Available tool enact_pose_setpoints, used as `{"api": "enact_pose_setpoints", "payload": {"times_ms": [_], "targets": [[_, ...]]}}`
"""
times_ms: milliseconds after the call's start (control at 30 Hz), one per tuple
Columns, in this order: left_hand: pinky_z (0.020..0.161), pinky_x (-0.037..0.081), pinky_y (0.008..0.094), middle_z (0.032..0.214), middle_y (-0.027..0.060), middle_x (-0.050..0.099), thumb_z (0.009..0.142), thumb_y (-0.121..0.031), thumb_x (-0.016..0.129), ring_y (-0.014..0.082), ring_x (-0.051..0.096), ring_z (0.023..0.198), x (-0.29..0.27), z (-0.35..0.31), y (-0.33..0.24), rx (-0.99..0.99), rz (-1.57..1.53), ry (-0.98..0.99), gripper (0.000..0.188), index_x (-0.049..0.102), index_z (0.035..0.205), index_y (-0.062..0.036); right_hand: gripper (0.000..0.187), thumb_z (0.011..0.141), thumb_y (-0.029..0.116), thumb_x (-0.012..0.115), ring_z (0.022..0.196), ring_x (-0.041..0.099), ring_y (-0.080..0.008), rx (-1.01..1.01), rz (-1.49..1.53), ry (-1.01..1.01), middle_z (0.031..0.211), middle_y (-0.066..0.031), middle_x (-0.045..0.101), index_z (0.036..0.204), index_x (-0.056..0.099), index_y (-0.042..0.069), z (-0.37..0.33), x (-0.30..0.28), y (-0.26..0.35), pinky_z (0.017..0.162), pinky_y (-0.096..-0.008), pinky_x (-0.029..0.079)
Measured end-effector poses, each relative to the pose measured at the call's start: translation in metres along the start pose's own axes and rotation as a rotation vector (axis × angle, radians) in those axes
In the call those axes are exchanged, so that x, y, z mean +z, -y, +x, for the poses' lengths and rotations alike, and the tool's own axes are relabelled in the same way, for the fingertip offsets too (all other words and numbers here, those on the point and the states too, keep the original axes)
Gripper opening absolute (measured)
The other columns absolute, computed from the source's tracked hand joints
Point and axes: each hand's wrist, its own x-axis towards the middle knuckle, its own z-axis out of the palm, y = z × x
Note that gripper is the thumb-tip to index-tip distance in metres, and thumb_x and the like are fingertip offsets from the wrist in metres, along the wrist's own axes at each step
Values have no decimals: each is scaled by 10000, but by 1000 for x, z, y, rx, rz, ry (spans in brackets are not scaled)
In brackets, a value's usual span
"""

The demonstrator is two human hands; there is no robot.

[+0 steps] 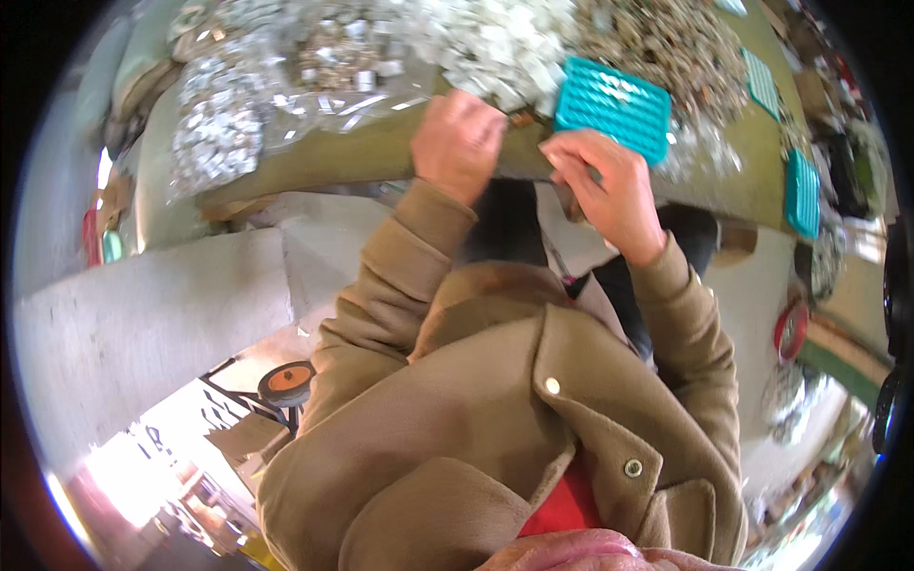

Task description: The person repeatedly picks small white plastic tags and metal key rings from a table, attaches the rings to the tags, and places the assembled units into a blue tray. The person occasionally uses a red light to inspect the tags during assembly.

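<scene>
My left hand (pixel 459 143) is closed, its fingers curled together at the table's near edge, just below a heap of white plastic pieces (pixel 505 48). What it grips, if anything, is hidden and slightly blurred. My right hand (pixel 609 186) is bent in a pinch, thumb against fingers, in front of a turquoise ridged tray (pixel 614 107). Anything between those fingertips is too small to make out. On the table between the hands lies a small orange-brown piece (pixel 522 119).
A large heap of small brownish parts (pixel 666 48) spreads at the far right. Clear bags of small white pieces (pixel 219 119) lie at the left. Another turquoise tray (pixel 802 193) sits on the table's right edge. A grey panel (pixel 157 314) stands at the left, near a wheel (pixel 286 383).
</scene>
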Motion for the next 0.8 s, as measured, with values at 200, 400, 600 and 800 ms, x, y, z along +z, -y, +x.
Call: {"api": "enact_pose_setpoints", "payload": {"times_ms": [200, 400, 600, 800], "targets": [[759, 464, 392, 849, 35, 605, 815, -121, 679, 268, 565, 880, -6, 2, 9, 69, -30, 66, 48, 632, 820, -123, 70, 910, -9, 621, 652, 622, -173, 28, -12, 28, 841, -101, 648, 968, 657, -19, 3, 9, 11, 590, -278, 493], [746, 455, 374, 831, 66, 611, 887, -109, 637, 250, 577, 809, -23, 6, -6, -104, -438, 7, 76, 575, 899, -67, 199, 939, -6, 598, 720, 579, -95, 82, 127, -182, 1023, -72, 638, 1134, 637, -3, 4, 17, 12, 621, -235, 479], [726, 452, 254, 747, -17, 529, 1003, -159, 554, 77, 493, 695, -25, -4, -48, -574, -1647, 319, 114, 560, 999, -46, 253, 935, -14, 613, 778, 536, -55, 53, 316, -195, 1080, -14, 626, 1184, 652, 8, 5, 13, 15, 707, -202, 454], [638, 443, 216, 768, -6, 587, 979, -165, 606, 41, 481, 620, -20, -12, -71, -751, -1565, 278, 140, 621, 941, -31, 177, 914, -22, 639, 803, 541, -59, 138, 282, -243, 1006, -8, 627, 1077, 700, 10, -14, 6, 8, 734, -203, 453]]}}
